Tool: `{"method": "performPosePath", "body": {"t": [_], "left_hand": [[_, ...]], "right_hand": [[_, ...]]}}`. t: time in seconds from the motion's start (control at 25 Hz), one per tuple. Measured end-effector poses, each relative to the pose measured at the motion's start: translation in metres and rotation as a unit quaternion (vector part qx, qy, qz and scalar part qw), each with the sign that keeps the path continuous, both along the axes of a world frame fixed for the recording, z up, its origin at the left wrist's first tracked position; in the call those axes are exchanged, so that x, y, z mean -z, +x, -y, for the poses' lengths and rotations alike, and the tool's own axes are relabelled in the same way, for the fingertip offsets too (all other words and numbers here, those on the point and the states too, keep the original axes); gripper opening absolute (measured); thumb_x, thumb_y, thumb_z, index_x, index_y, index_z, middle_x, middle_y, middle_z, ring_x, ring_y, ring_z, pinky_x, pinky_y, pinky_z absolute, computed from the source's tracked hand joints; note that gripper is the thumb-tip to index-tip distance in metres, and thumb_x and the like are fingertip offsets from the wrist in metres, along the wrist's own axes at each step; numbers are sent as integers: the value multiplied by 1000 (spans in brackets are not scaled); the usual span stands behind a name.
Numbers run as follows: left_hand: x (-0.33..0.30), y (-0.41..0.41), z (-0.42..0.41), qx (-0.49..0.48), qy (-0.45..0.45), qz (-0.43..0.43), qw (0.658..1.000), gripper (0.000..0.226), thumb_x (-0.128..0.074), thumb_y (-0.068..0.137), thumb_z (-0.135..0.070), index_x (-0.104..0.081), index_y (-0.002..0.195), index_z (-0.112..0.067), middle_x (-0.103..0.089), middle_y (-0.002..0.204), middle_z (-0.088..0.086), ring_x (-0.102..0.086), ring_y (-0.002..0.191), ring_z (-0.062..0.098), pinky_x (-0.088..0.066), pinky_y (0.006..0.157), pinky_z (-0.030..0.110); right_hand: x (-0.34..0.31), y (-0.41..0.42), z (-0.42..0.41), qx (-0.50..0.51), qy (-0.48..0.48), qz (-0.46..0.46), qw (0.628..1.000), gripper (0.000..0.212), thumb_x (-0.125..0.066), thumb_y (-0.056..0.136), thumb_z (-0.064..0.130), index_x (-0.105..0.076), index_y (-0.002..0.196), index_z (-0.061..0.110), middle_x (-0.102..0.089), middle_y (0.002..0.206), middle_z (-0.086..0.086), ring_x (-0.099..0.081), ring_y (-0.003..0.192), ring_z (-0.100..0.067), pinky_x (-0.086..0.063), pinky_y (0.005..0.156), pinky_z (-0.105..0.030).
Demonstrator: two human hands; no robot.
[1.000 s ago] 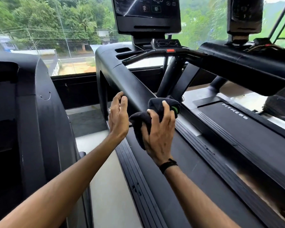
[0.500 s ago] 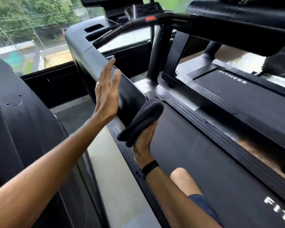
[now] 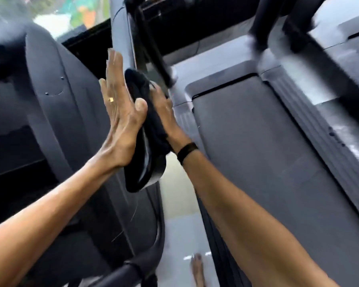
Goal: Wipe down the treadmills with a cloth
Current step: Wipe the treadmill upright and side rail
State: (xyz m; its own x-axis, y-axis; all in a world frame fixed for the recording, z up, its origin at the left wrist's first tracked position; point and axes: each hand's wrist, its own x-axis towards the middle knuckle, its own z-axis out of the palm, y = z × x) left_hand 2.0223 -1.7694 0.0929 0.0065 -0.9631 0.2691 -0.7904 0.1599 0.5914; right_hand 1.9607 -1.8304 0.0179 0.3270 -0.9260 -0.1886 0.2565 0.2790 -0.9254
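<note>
At the lower end of the treadmill's side handrail point(image 3: 142, 158), a black cloth point(image 3: 151, 121) is pressed by the right hand point(image 3: 164, 112), fingers hidden; the left hand point(image 3: 118, 108) is flat, fingers straight. Wiping is judged underway; a stroke along the rail seems needed next.

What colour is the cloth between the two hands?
Black, seen in the head view: the cloth.

pale grey smooth floor strip point(image 3: 180, 230) btwn dark machines, glass window point(image 3: 56, 15) top left w/ bright daylight, blurred green and orange outdoors beyond, black window frame point(image 3: 87, 37) below, soft overall light
</note>
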Motion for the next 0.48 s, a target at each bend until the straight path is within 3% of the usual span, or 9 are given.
{"method": "performPosePath", "body": {"t": [0.08,0.16,0.24,0.32,0.4,0.48], "left_hand": [[-7,-7,-6,29,-33,59,997,103,-18,92,-77,10,154,0,15,160,31,11,153,35,9,118,65],[-12,-9,-9,43,-13,95,994,94,-22,96,-71,12,151,-3,19,156,37,12,152,42,10,114,70],[-15,-12,-6,37,-1,122,992,96,-22,96,-69,7,153,2,18,156,38,14,152,37,14,113,69],[-19,-11,-5,31,5,142,989,96,-22,96,-67,1,153,7,16,156,38,17,150,25,17,114,66],[-19,-12,-5,25,19,144,989,94,-21,97,-66,-2,153,8,13,157,37,16,149,19,16,115,65],[-16,-10,-7,1,16,128,992,87,-18,99,-63,-3,155,2,9,160,33,13,151,17,12,117,65]], "right_hand": [[-2,-5,1,-39,98,16,994,60,-34,100,55,-35,153,27,-38,156,-11,-38,137,-21,-25,120,-44],[30,1,-13,-22,166,29,985,73,-39,76,78,-53,136,38,-61,132,-8,-55,123,-26,-41,110,-49],[48,-1,-55,-18,223,19,974,79,-40,65,82,-61,123,32,-68,111,-8,-62,109,-28,-47,102,-50],[5,-27,-101,2,274,-29,961,81,-34,74,76,-54,134,27,-64,123,-15,-60,114,-34,-45,103,-54],[-32,-40,-133,3,218,-76,973,63,-31,93,57,-36,148,26,-46,140,-20,-49,127,-37,-40,107,-53],[-61,-36,-133,50,141,-121,981,51,-31,100,50,-31,147,32,-36,144,-14,-44,130,-34,-38,108,-49]]}}
